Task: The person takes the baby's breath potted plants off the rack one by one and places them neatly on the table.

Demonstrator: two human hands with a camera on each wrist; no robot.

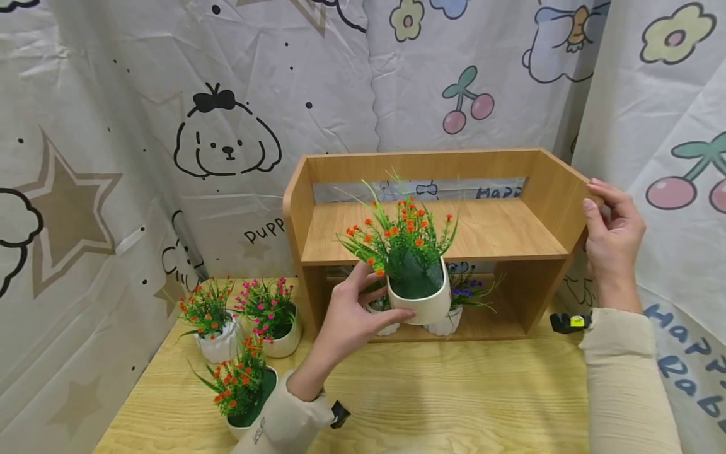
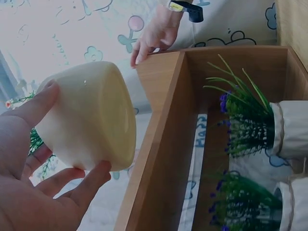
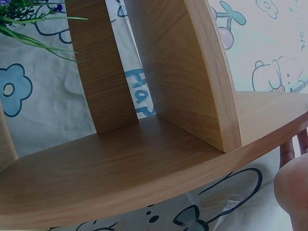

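Left hand point(image 1: 354, 312): grip closed about a cream pot point(image 1: 421, 308) of orange flowers, thumb on one side, fingers on the other. Pot is up off the bench point(image 1: 454, 394), in front of the wooden shelf point(image 1: 493, 230), by the front edge of its upper board.

Right hand point(image 1: 617, 230): grip pinching the front edge of the shelf's right side panel, near its top.

Lower compartment: two purple-flowered plants point(image 2: 250, 122) in white pots, side by side; from the head view the held pot partly hides them.

On the bench, left of the shelf: a pink-flowered plant point(image 1: 282, 340) nearest the shelf, an orange-flowered plant in a white pot point(image 1: 218, 340) beside it, another orange-flowered plant point(image 1: 241, 391) nearer the person, partly behind the left sleeve point(image 1: 283, 422).
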